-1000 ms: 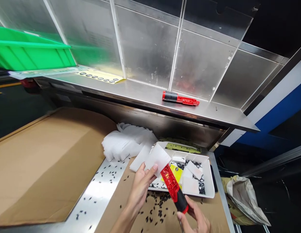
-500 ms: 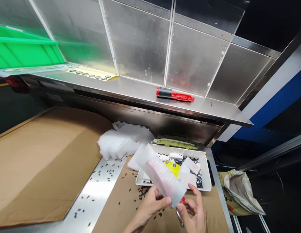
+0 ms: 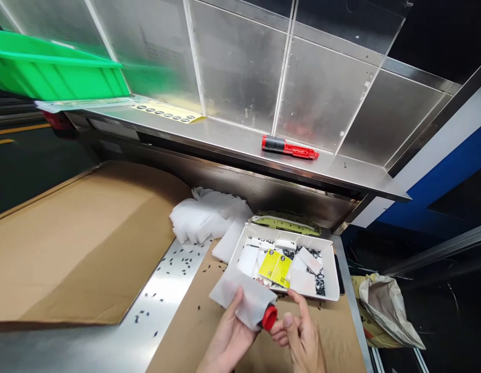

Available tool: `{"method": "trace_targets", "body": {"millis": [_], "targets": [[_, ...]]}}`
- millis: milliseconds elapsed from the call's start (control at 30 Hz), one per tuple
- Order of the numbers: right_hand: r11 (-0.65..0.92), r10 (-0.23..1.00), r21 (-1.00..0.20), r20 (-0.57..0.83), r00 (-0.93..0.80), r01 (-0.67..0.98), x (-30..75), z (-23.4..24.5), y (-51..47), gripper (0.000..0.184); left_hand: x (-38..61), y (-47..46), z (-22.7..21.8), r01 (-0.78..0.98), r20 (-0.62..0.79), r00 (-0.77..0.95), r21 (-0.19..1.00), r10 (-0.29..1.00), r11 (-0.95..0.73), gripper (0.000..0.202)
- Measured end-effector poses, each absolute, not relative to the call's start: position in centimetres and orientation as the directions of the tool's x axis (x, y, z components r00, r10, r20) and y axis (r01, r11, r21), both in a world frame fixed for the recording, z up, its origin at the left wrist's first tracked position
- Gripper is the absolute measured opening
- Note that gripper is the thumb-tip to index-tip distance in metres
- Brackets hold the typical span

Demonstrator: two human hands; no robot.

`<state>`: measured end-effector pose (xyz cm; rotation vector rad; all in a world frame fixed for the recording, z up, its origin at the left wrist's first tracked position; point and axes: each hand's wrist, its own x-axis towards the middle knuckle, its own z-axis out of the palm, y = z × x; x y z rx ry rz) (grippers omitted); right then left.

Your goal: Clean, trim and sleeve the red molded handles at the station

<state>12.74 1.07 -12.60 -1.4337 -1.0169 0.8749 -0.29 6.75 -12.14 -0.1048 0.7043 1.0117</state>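
A white translucent foam sleeve (image 3: 250, 300) is wrapped round an object whose red ring-shaped end (image 3: 270, 317) sticks out at the lower right. My left hand (image 3: 234, 331) is closed round the sleeve from below, with the thumb on top. Beside the red end, my right hand (image 3: 298, 334) has its index finger raised and its thumb apart; the other fingers are curled by the ring. Whether those fingers touch it I cannot tell. Behind my hands stands a white tray (image 3: 335, 282) with yellow labels (image 3: 275, 267), white pieces and small black parts.
White foam sleeves (image 3: 209, 212) are heaped left of the tray, by a large cardboard box (image 3: 88, 233). Small black bits lie scattered on the metal table. A red and black tool-like part (image 3: 289, 147) lies on the shelf, with a green bin (image 3: 61, 70) at its left end.
The sleeve has tilted down and towards me, and the red ring end now shows. My right hand has come off the red end, and a metal item under it is out of sight.
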Motion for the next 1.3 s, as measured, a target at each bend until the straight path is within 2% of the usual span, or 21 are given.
{"method": "trace_targets", "body": {"millis": [100,267,367,467,533,600,733,800,900,1067,1167,1300], "targets": [[0.01,0.938,-0.978,0.082,0.337,0.211,13.0,-11.6,0.8,0.056,-0.1,6.2,-12.3,-0.825,-0.668,0.346,0.117,0.659,0.553,0.019],[0.109,0.937,-0.843,0.264,0.227,0.527,13.9,-11.0,0.4,0.031,0.2,4.9,-11.2,-0.814,-0.668,0.453,-0.041,0.59,0.579,0.029],[0.22,0.928,-0.761,0.356,0.109,0.61,14.1,-11.1,0.4,0.025,0.4,4.0,-10.3,-0.775,-0.633,0.546,-0.133,0.549,0.617,0.035],[0.34,0.887,-0.688,0.461,0.025,0.641,14.1,-11.1,0.3,0.027,0.5,3.3,-9.8,-0.763,-0.618,0.572,-0.159,0.539,0.626,0.039],[0.367,0.862,-0.683,0.504,0.044,0.632,14.0,-11.0,-0.1,0.029,0.5,3.0,-9.7,-0.781,-0.634,0.543,-0.14,0.551,0.609,0.034],[0.355,0.849,-0.734,0.513,0.13,0.578,14.0,-10.7,-0.7,0.026,0.6,2.7,-9.6,-0.804,-0.65,0.504,-0.111,0.569,0.584,0.024],[0.292,0.838,-0.843,0.453,0.304,0.452,14.5,-10.6,-1.9,0.025,0.5,1.9,-9.6,-0.843,-0.663,0.44,-0.073,0.606,0.533,0.011],[0.274,0.874,-0.859,0.41,0.26,0.433,14.6,-10.8,-2.2,0.031,0.4,1.4,-9.6,-0.85,-0.665,0.437,-0.084,0.606,0.521,0.013],[0.336,0.908,-0.828,0.411,0.078,0.45,14.3,-11.4,-2.3,0.044,0.5,0.4,-9.4,-0.833,-0.648,0.483,-0.133,0.589,0.537,0.024],[0.496,0.862,-0.767,0.492,-0.123,0.407,13.5,-11.5,-2.1,0.039,0.3,-1.6,-9.0,-0.832,-0.604,0.515,-0.18,0.608,0.525,0.035],[0.515,0.852,-0.76,0.504,-0.142,0.396,13.4,-11.3,-2.4,0.034,-0.3,-2.3,-9.1,-0.877,-0.618,0.449,-0.166,0.645,0.452,0.026],[0.426,0.898,-0.821,0.436,-0.067,0.381,13.4,-11.3,-3.1,0.029,-1.2,-3.1,-9.3,-0.925,-0.63,0.355,-0.131,0.691,0.356,0.008]]}}
